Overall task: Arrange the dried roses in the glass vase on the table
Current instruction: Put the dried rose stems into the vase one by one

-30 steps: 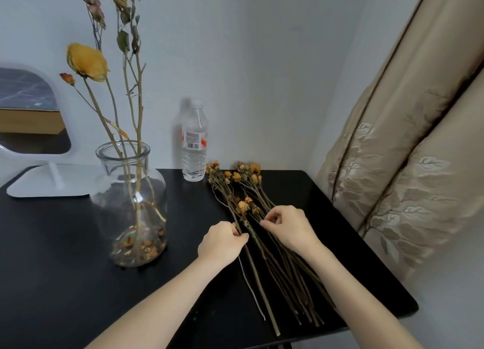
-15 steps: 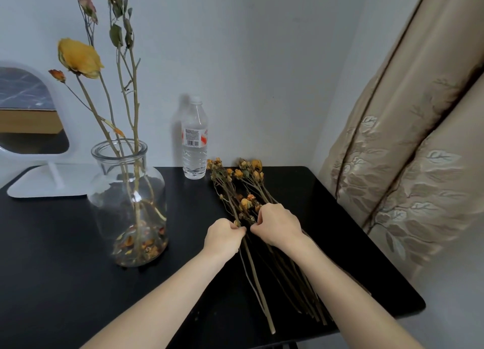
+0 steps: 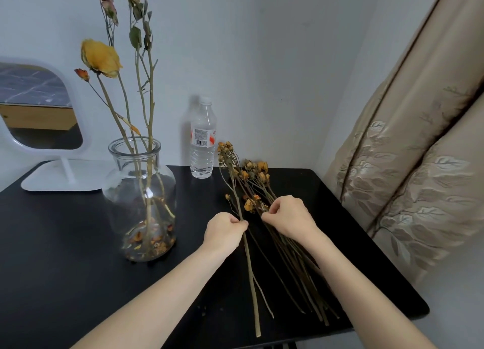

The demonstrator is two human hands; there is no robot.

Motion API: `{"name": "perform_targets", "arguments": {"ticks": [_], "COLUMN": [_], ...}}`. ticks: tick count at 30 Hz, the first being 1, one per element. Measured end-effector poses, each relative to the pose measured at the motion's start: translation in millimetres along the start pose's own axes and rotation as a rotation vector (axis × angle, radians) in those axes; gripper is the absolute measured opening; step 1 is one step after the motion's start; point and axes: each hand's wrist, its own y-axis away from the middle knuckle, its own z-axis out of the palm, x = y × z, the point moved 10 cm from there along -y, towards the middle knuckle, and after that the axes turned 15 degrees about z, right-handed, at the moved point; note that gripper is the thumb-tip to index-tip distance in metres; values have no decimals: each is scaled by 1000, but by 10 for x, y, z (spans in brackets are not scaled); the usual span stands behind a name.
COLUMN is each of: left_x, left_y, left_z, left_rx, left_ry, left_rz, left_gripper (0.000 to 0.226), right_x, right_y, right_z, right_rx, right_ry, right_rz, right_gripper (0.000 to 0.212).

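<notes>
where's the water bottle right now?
Head view: the water bottle stands upright at the back edge of the black table by the wall, right of the glass vase and left of the loose dried roses.

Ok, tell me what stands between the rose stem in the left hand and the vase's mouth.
Nothing visible does. The left hand pinches the rose stem right of the glass vase, only bare black table between. The water bottle stands farther back. Tall stems already fill part of its mouth.
</notes>
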Motion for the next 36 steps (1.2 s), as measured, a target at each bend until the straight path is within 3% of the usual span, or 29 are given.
{"name": "perform_targets", "arguments": {"ticks": [10,20,26,36], "left_x": [40,225,316,221], "left_y": [41,80,74,114], "left_z": [-91,-273,-399,-312], "left_rx": [4,40,70,44], "left_ry": [14,-170,-181,-189], "left_rz": [1,113,153,117], "left_gripper": [24,23,23,19], "right_x": [27,145,150,206], "right_y": [27,23,3,-71], "right_z": [-176,-332,-410,-146], "right_rx": [16,52,18,-61], "right_ry": [-146,-245,-375,-226], "right_rz": [11,36,62,99], "right_gripper": [20,23,12,10]}}
